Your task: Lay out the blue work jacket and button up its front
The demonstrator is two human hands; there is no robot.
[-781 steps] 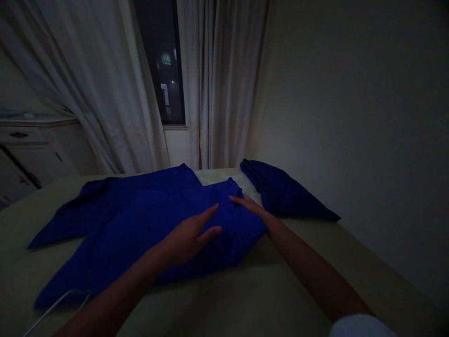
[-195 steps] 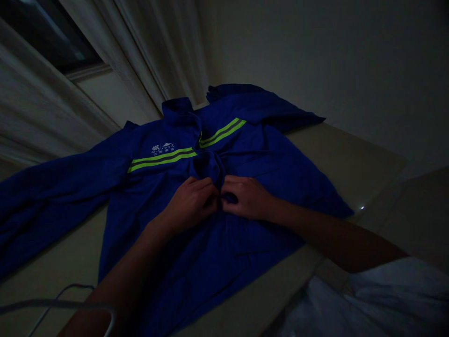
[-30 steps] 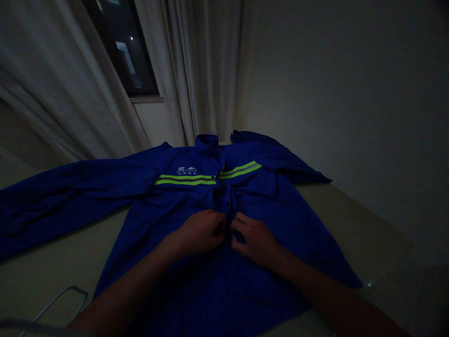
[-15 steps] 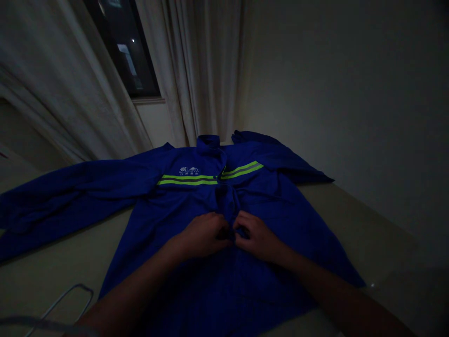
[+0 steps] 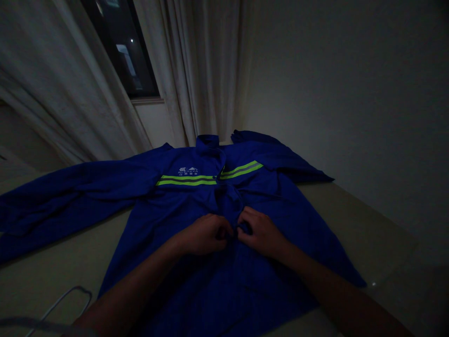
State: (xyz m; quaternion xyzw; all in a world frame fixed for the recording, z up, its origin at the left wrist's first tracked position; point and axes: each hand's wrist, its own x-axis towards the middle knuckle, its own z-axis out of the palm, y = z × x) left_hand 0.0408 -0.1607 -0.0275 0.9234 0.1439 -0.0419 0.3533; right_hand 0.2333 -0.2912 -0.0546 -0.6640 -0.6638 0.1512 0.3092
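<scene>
Right hand [image 5: 261,229] has crept up & out a bit vs. last frame. L to R: wire hanger [image 5: 66,291] lies on pale surface [image 5: 368,220] by your forearm; blue work jacket [image 5: 168,224] sits flat, face up, sleeve [image 5: 59,187] out far left, collar [image 5: 207,142] away from you, so front's in easy reach. Your left hand [image 5: 205,235] curls its fingers on front edge, right pinches opposite edge; both look closed on cloth, hence the bunch between them. Other sleeve [image 5: 280,159] folded back, upper R.
</scene>
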